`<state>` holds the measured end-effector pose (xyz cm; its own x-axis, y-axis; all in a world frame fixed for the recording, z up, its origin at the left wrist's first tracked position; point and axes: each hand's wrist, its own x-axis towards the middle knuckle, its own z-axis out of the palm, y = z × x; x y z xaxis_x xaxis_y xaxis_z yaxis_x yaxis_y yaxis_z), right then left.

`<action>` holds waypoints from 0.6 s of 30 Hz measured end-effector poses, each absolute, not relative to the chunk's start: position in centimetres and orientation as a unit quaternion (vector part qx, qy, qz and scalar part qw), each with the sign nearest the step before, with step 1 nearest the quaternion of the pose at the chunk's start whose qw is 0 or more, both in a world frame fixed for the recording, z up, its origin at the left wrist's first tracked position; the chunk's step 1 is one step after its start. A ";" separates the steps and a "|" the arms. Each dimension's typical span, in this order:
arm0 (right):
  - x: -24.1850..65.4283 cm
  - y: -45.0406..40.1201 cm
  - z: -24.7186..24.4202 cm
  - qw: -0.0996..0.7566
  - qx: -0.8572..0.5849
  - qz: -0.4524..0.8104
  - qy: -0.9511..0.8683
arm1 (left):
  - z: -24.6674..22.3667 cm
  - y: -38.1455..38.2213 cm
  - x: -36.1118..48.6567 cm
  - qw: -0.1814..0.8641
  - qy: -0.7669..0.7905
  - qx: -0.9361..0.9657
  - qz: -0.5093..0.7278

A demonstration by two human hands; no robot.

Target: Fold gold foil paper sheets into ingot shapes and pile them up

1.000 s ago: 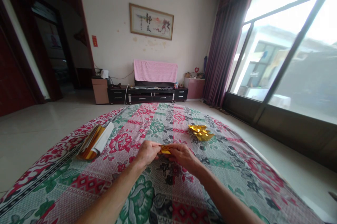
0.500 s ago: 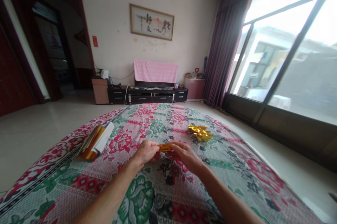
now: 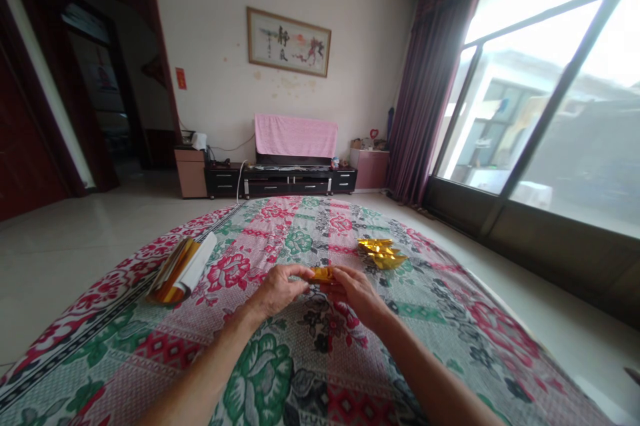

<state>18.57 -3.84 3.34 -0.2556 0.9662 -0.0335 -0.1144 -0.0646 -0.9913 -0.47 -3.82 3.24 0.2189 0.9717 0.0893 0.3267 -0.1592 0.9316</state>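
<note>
Between my two hands is a small folded piece of gold foil paper [image 3: 321, 275], held just above the patterned cloth. My left hand [image 3: 281, 289] pinches its left end between thumb and fingers. The right end is gripped by my right hand [image 3: 356, 289], whose fingers partly cover it. Beyond my right hand lie several folded gold paper ingots [image 3: 384, 254], pointed and shiny, bunched together. To the left rests a curled stack of gold and white paper sheets [image 3: 180, 269].
A flowered cloth [image 3: 280, 373] in red, green and grey covers the surface under my hands. Farther off, a low black TV cabinet [image 3: 270, 187] stands at the wall, with a pink cloth [image 3: 296, 135] draped above it. Large windows [image 3: 530, 113] are at the right.
The folded gold paper has shifted slightly right and up with my hands. The ingots and the paper stack have stayed put.
</note>
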 end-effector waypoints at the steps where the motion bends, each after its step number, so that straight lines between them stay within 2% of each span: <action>1: 18.5 -3.9 3.4 0.448 -0.408 0.604 -0.518 | 3.0 -3.7 -0.3 0.426 0.490 0.652 0.391; 18: 18.3 -4.1 3.3 0.464 -0.388 0.582 -0.543 | 2.5 -3.6 0.2 0.404 0.478 0.656 0.422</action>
